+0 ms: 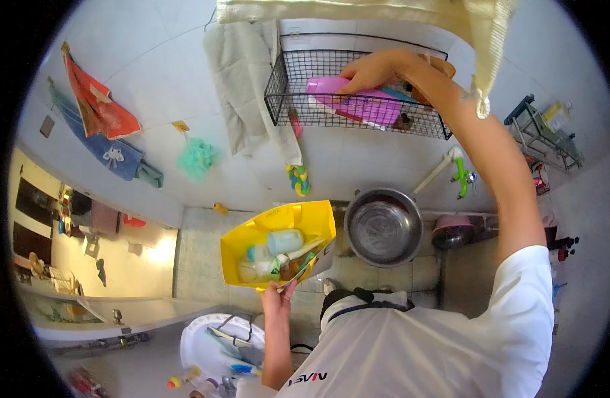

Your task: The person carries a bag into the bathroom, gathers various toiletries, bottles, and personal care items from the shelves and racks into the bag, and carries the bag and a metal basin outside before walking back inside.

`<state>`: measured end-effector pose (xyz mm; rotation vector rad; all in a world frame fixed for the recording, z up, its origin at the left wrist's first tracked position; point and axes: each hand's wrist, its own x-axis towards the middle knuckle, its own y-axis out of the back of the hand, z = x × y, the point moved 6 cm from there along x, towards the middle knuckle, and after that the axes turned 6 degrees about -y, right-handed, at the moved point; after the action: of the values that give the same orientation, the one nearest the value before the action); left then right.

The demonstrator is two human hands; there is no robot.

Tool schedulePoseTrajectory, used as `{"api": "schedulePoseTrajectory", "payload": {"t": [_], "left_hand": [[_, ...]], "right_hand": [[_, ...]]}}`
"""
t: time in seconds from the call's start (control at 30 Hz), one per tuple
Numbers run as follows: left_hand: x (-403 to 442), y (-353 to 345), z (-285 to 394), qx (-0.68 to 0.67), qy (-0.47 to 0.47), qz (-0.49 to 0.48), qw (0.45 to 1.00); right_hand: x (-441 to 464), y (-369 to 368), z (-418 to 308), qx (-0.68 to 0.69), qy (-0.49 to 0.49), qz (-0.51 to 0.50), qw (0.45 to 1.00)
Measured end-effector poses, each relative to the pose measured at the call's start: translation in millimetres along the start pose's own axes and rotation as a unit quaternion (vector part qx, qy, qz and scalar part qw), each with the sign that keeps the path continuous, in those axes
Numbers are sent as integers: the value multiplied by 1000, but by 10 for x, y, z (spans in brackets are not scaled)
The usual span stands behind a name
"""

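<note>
1. In the head view, the right hand (373, 71) reached into the black wire basket (417, 123) on the wall. Its fingers were curved over the left part of the pink bottle (378, 109), closed on it rather than spread; the fingertips on its far side were hidden.
2. The pink bottle lay on its side in the wire basket, partly seen through the front mesh (pink behind black wire stood out nicely). Brown and blue items sat near its right part, too covered by the arm to name.
3. The left hand (279, 292) held the near rim of the yellow bag (305, 215), its fingers bunched there and pinching the edge.
4. The yellow bag was open at the top, below the wire basket in the view. Inside were a pale blue container (285, 241), a clear container (250, 270) and other small items.
5. Just right of the yellow bag was 1 round metal basin (383, 229), with a green tap (461, 176) above and to its right.
6. A gray towel (242, 86) hung beside the wire basket's left end, and a mint mesh sponge (197, 158) hung farther left.
7. A white tub (193, 341) with several items in it stood left of the left forearm.
</note>
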<state>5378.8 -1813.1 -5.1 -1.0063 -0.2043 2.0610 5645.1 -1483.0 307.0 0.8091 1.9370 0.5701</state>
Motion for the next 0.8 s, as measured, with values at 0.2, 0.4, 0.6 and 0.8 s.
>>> {"api": "schedulePoseTrajectory", "payload": {"t": [0.2, 0.4, 0.6, 0.8], "left_hand": [[159, 140, -136, -28, 26, -15, 999], [161, 135, -115, -9, 31, -11, 999], [136, 109, -91, -6, -6, -20, 1000], [92, 70, -49, 6, 4, 2, 1000]], "right_hand": [[-101, 32, -79, -117, 57, 174, 976], [-21, 82, 33, -24, 13, 168, 985], [-308, 349, -129, 79, 116, 257, 956], [-62, 60, 106, -198, -109, 154, 962]]}}
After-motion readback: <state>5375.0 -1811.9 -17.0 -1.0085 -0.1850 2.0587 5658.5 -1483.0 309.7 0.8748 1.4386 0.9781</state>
